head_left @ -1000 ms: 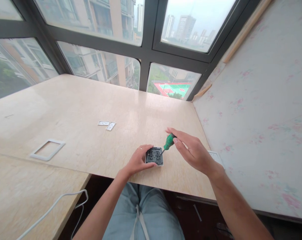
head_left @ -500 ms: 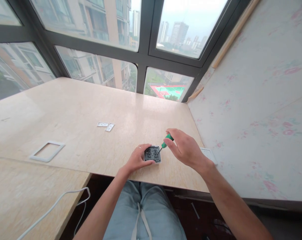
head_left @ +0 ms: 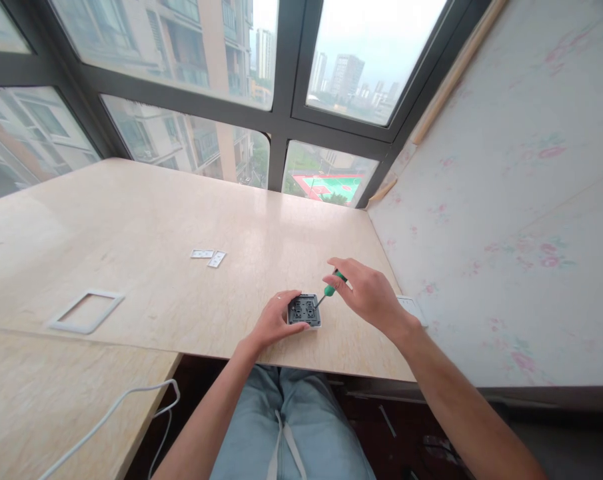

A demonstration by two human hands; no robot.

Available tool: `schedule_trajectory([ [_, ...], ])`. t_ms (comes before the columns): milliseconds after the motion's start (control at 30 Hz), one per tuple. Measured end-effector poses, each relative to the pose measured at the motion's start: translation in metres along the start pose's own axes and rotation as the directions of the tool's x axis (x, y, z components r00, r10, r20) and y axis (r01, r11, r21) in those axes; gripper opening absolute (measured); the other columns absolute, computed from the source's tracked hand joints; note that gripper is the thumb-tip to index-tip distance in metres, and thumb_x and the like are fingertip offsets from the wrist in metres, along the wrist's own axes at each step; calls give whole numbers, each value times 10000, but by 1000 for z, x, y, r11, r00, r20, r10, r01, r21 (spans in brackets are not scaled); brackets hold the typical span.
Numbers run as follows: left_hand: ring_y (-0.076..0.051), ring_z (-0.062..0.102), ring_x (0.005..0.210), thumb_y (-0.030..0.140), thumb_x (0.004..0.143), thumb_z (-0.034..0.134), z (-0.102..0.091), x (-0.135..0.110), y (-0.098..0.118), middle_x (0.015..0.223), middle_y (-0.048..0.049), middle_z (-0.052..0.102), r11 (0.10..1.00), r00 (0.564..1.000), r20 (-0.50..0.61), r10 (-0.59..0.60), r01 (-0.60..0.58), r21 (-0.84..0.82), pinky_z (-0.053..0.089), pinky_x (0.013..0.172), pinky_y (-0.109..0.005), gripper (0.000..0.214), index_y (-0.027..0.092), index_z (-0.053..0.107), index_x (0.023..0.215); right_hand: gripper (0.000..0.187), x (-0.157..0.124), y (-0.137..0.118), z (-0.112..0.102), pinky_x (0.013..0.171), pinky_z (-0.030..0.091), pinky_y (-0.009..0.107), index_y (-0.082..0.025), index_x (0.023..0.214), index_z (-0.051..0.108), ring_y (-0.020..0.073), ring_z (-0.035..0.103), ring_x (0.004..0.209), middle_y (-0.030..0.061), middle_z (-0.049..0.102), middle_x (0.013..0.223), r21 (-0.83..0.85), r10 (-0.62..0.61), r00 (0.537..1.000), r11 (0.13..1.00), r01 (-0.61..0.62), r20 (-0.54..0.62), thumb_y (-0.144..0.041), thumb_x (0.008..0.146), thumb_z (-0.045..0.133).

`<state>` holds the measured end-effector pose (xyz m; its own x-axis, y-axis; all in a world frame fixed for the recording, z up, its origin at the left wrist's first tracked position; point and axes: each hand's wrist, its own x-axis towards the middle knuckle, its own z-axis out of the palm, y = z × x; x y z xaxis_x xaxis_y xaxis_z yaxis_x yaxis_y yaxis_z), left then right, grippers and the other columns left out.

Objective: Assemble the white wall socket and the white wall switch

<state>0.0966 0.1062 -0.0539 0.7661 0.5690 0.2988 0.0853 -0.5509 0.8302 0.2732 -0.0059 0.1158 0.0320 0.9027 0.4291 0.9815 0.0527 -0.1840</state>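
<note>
My left hand point(head_left: 276, 320) grips a square wall switch point(head_left: 304, 310) by its left side, fingers at the back edge and thumb along the front. Its dark inner face with two mechanisms points up, and a white rim shows at the edges. In my right hand point(head_left: 366, 293) is a screwdriver point(head_left: 330, 289) with a green handle. The shaft slants down to the left, its tip at the right part of the switch; whether it sits in a screw is too small to tell.
Left on the stone-like ledge point(head_left: 146, 220) lies a white frame point(head_left: 88, 329). Two small white rocker plates point(head_left: 202, 254) lie farther back. A white outlet point(head_left: 411, 307) is on the wall behind my right wrist. A white cable point(head_left: 126, 395) crosses the lower left corner.
The camera view has shifted slightly. My right hand has turned a little around the screwdriver handle, and the tip stays at the switch. My left hand keeps its hold.
</note>
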Motion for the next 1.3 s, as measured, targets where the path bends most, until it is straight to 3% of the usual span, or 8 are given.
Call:
schedule_trajectory([
  [200, -300, 538, 1259, 438, 747, 786, 1, 0, -1, 1339, -115, 589, 1000, 1000, -1, 6, -6, -3, 415, 1089, -506, 683, 245, 510, 1342, 412, 7, 3, -12, 970, 535, 461, -216, 1342, 558, 261, 640, 1170, 96, 690, 1245, 207, 18, 995, 978, -38, 97, -214, 949, 434],
  [367, -301, 538, 1260, 451, 745, 790, 2, 0, -5, 1340, -117, 590, 1000, 1000, 0, 7, -7, -6, 416, 1087, -503, 696, 243, 509, 1347, 362, 11, 3, -23, 815, 586, 329, -219, 1286, 603, 199, 709, 986, 63, 736, 1123, 346, 32, 969, 931, -118, 245, -241, 938, 505],
  [467, -307, 536, 1260, 451, 745, 791, 2, 0, -6, 1342, -117, 591, 1000, 1000, 4, 5, -5, -9, 411, 1084, -514, 700, 250, 508, 1353, 232, 12, -3, -22, 659, 538, 304, -199, 972, 694, 196, 695, 763, 60, 748, 898, 140, 103, 969, 981, -137, 226, -402, 934, 589],
  [600, -299, 533, 1258, 445, 747, 796, 2, 0, -7, 1343, -113, 591, 1000, 1000, -2, 10, -10, -17, 413, 1084, -497, 701, 245, 509, 1355, 417, 12, -10, -18, 556, 453, 322, -185, 823, 638, 224, 649, 618, 48, 679, 666, -182, 213, 948, 968, -172, 238, -557, 951, 501],
  [733, -294, 526, 1265, 446, 755, 791, 3, -1, -8, 1348, -108, 588, 1000, 1000, -3, 9, -9, -22, 414, 1085, -488, 702, 251, 501, 1363, 389, 4, -5, -16, 761, 550, 410, -160, 1189, 582, 284, 698, 946, 127, 726, 1050, -15, 151, 958, 988, -152, 245, -440, 1002, 388],
  [900, -294, 519, 1273, 477, 764, 778, 4, -1, -10, 1360, -108, 580, 1000, 1000, 2, 9, -9, -16, 412, 1086, -489, 713, 256, 488, 1376, 420, -6, 7, -14, 1097, 450, 465, -271, 1419, 448, 248, 470, 1380, 90, 505, 1483, 349, -27, 974, 935, -54, 225, -281, 1007, 362],
  [1167, -299, 507, 1284, 511, 768, 766, 2, -4, -9, 1375, -106, 568, 1000, 1000, 18, -17, 17, -8, 411, 1091, -494, 729, 272, 477, 1393, 213, -1, 21, 0, 686, 556, 322, -200, 1029, 628, 193, 666, 786, 60, 680, 872, 332, -157, 987, 934, 134, 43, -397, 953, 598],
  [1300, -298, 501, 1295, 531, 779, 750, 2, -6, -9, 1385, -96, 569, 1000, 1000, 19, -13, 12, 13, 402, 1102, -499, 721, 283, 474, 1397, 277, 4, 27, 0, 700, 558, 345, -193, 1109, 567, 209, 662, 821, 88, 657, 943, 345, -133, 984, 935, 85, 115, -432, 993, 486],
])
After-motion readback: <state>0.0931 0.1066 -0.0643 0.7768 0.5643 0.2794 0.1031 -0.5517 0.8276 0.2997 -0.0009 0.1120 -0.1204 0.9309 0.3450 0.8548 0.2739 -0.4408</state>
